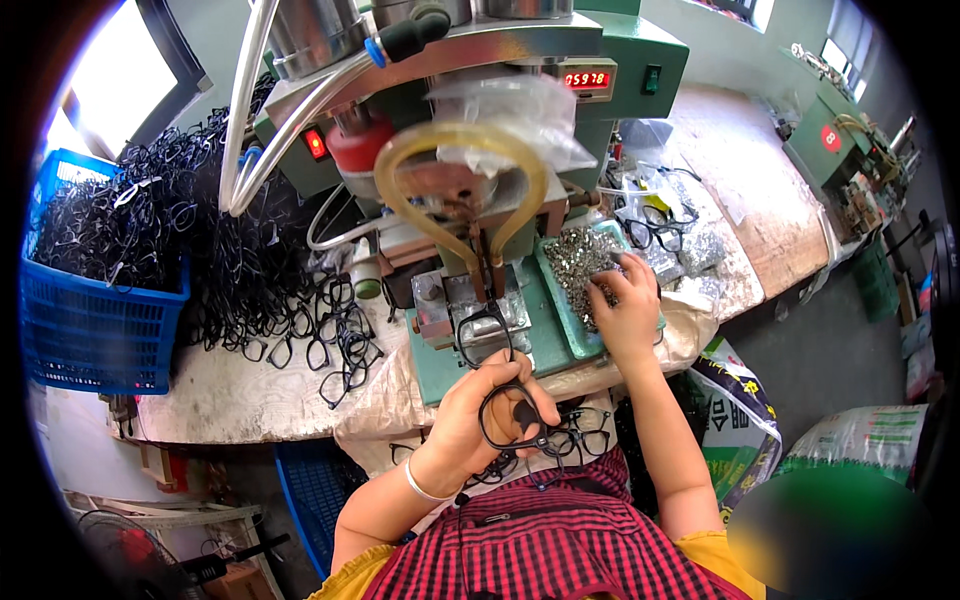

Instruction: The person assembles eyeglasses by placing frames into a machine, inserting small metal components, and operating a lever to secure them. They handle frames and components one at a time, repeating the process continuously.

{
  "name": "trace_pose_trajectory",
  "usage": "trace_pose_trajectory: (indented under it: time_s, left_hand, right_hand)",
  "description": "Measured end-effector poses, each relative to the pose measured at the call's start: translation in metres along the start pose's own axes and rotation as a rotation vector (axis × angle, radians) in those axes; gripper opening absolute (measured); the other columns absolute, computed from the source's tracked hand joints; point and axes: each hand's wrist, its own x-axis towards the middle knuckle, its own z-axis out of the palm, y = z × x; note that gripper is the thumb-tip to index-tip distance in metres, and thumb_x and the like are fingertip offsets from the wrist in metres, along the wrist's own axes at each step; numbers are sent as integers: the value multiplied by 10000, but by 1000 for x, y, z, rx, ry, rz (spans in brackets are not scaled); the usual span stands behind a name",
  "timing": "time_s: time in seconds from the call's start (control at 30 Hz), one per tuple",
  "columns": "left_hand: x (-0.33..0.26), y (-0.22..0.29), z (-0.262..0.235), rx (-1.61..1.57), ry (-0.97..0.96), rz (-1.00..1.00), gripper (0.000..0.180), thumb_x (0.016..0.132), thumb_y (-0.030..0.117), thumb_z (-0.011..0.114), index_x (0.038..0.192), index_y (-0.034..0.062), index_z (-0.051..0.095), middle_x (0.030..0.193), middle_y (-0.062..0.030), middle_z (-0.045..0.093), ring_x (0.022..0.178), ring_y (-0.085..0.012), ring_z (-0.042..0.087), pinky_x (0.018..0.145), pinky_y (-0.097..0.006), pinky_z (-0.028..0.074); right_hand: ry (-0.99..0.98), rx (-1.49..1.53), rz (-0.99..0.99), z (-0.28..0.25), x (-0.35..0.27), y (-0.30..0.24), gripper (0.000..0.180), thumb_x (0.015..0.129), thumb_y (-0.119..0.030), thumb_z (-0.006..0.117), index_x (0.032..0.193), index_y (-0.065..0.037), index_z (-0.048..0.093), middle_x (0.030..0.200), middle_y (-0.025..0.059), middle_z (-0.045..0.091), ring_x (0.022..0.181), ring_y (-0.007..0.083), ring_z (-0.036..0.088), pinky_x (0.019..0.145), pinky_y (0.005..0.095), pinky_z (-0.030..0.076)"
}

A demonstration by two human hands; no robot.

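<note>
My left hand [465,420] grips a black eyeglass frame [484,412]. One rim of it lies over the metal fixture [435,308] of a green bench press; the other rim hangs in front of my curled fingers. A dark finger cover shows on one fingertip. Over at the right, my right hand [630,312] is bent into a light green tray [551,288] heaped with small shiny metal parts [582,252]. Its fingers are drawn together among the parts, and whatever is between them is too small to make out.
A yellowish tube loop [540,180] stands above the fixture. Tangled black frames [240,260] cover the table's left, beside a full blue crate [95,325]. Several frames [590,436] lie on my lap. Plastic bags [700,250] sit right of the tray; sacks [850,445] stand below.
</note>
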Motion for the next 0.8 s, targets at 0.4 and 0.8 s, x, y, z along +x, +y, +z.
trace_pose_trajectory:
  time_s: [0.4,0.8]
  left_hand:
    - [-74,-14,-87,605,351,558,160,1018,150,531,1098,13,513,959,-196,703,820,-218,679,692,-313,565]
    - [-32,113,-162,2058,853,967,200,744,25,720,934,84,732,1238,-130,638,1065,-353,565,992,-431,416]
  right_hand:
    - [109,227,12,1,-5,9,118,846,-40,609,945,4,657,1012,134,680,981,288,641,896,387,497]
    - [65,769,275,11,11,-34,94,869,-10,708,963,-6,700,902,20,691,842,100,611,807,246,480]
